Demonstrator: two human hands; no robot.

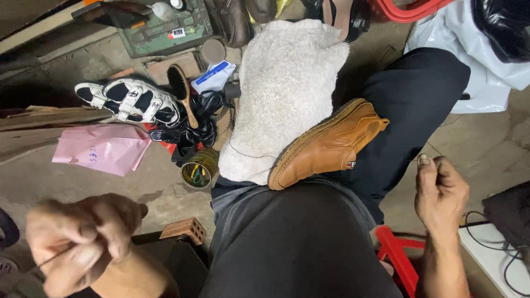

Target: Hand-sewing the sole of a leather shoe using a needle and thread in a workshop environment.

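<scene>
A tan leather shoe (pixel 326 144) lies on its side between my knees, its toe resting against a white towel (pixel 284 88) draped over my left leg. A thin dark thread (pixel 251 155) runs from the shoe's sole edge across the towel. My left hand (pixel 83 237) is at the lower left, blurred, fingers pinched around a thin thread or needle. My right hand (pixel 440 190) hangs out to the right of my knee, fingers curled closed on what seems to be the thread's other end, too fine to see.
On the concrete floor lie white strapped sandals (pixel 130 101), a wooden brush (pixel 182 91), black sandals (pixel 190 135), a pink bag (pixel 102 149), a round tin of small tools (pixel 199 171) and a brick (pixel 185 229). A red stool (pixel 400 256) stands under me. A white plastic bag (pixel 469 49) sits at the right.
</scene>
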